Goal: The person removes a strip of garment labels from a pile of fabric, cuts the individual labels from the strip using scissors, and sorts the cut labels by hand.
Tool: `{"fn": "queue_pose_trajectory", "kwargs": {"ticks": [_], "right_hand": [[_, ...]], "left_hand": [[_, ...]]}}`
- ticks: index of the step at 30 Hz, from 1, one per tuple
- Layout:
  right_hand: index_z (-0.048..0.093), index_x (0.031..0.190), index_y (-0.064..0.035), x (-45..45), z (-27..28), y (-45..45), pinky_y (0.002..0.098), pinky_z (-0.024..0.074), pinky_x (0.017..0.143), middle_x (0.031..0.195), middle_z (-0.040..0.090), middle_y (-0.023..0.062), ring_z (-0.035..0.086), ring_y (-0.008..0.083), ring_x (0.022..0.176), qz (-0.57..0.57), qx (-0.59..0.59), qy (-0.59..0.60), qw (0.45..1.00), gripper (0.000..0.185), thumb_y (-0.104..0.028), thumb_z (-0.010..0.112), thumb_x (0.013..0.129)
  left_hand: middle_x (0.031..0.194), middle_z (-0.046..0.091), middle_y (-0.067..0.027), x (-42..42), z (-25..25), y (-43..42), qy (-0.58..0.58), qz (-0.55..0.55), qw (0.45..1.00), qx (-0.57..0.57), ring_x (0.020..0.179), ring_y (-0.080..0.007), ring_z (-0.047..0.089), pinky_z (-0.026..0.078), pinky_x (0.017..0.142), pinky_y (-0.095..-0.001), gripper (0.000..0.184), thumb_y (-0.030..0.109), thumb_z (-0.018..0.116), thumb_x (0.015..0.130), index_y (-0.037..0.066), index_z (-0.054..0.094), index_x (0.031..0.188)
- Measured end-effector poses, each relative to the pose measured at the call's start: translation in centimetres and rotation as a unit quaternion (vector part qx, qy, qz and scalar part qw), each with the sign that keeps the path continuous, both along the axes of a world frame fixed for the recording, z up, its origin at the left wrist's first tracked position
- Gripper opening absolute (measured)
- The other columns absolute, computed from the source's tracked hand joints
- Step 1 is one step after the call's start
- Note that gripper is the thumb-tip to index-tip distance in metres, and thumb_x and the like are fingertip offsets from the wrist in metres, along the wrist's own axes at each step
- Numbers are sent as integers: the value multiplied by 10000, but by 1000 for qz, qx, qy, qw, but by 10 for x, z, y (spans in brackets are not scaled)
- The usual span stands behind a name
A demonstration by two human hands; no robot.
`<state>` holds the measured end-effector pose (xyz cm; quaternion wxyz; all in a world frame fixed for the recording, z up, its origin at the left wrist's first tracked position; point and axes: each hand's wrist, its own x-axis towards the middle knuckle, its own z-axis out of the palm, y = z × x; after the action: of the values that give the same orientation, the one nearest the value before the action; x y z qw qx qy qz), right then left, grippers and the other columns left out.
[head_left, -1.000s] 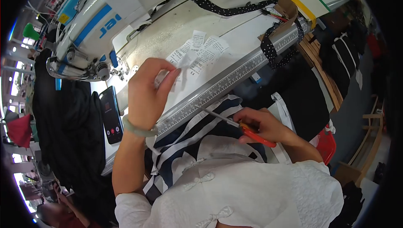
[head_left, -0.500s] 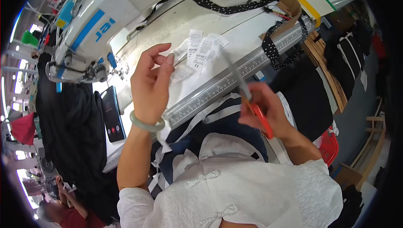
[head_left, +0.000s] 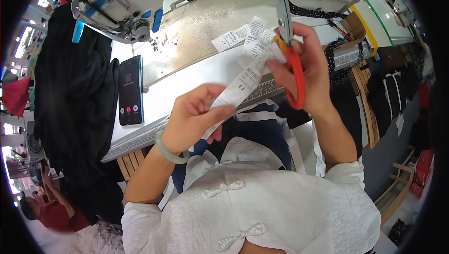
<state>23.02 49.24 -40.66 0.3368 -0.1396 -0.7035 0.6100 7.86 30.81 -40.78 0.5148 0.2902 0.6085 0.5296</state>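
A long strip of white printed labels [head_left: 241, 85] stretches between my two hands over the table's front edge. My left hand [head_left: 194, 117] is closed on its lower end, thumb on top. My right hand [head_left: 308, 69] pinches the upper end and also holds the scissors [head_left: 295, 74], whose orange-red handles hang at the palm while the blades point up and away. Whether the blades are parted is hard to tell. Behind the strip, more printed labels [head_left: 229, 38] lie fanned out on the white sewing table [head_left: 187, 69].
A sewing machine [head_left: 126, 1] stands at the back left. A phone [head_left: 130, 90] lies on the table beside black fabric [head_left: 72, 81]. Polka-dot ribbon [head_left: 311, 12] and a cardboard box [head_left: 354, 27] are at the back right. A co-worker [head_left: 54, 212] is at the lower left.
My left hand has come down and closed on a label strip. My right hand has risen with the scissors and grips the strip's other end. The view has shifted.
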Motion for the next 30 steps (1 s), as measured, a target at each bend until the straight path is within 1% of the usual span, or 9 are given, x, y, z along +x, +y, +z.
{"fn": "queue_pose_trajectory", "kwargs": {"ticks": [6,12,13,16,18,21,24,26,30], "right_hand": [[454,1265,-61,-4,9,24,223,478,724,945,636,39,591,72,828,-20,95,-78,992,509,62,668,820],[491,1255,-122,-20,5,24,279,505,739,914,671,82,637,154,788,-77,226,-115,964,526,13,714,798],[493,1254,-130,-22,1,26,290,508,749,912,674,86,642,174,786,-81,243,-119,959,533,2,724,793],[495,1252,-137,-22,-9,29,314,511,771,915,678,97,649,209,788,-111,285,-134,943,548,-35,754,780],[491,1248,-117,-13,-9,22,316,506,774,929,672,104,641,200,800,-152,301,-147,930,556,-66,776,773],[454,1256,-83,21,2,5,296,476,694,857,620,89,585,171,738,-114,234,-128,957,608,-187,811,775],[401,1254,-59,62,-13,-14,277,373,590,708,439,19,429,138,626,66,99,-179,977,722,-451,788,787],[434,1201,-41,79,-29,-29,301,386,590,688,471,16,458,125,639,180,-48,-264,946,618,-420,754,832],[441,1207,-22,83,-46,-53,261,370,508,654,507,24,461,104,550,212,-120,-320,916,550,-405,687,899]], "left_hand": [[819,689,-143,-5,-20,-28,-87,17,995,37,543,-145,635,493,473,-246,133,10,555,912,-44,619,1015],[746,668,-140,-25,-16,-21,-87,23,996,7,482,-106,569,405,420,-210,150,-32,500,892,-44,614,990],[686,652,-108,-23,-7,-15,-66,49,997,-12,417,-77,504,330,368,-193,112,26,565,907,-46,634,958],[643,643,-83,-30,0,-2,75,4,994,-85,389,-68,489,300,331,-186,158,111,650,907,-45,660,929],[639,647,-77,-30,-4,1,72,5,993,-88,400,-78,512,328,314,-196,228,164,696,898,-58,677,946],[655,655,-80,-33,-8,4,70,3,993,-95,420,-90,545,363,313,-203,225,148,685,900,-69,675,961],[674,662,-84,-35,-6,4,43,6,995,-93,447,-101,577,385,312,-208,217,135,673,904,-76,675,953],[692,666,-91,-35,-2,6,26,15,995,-100,467,-106,596,389,307,-207,208,127,667,905,-77,676,944],[721,670,-104,-36,-5,5,9,20,994,-105,475,-109,600,379,293,-204,203,120,667,903,-80,675,937]]}}
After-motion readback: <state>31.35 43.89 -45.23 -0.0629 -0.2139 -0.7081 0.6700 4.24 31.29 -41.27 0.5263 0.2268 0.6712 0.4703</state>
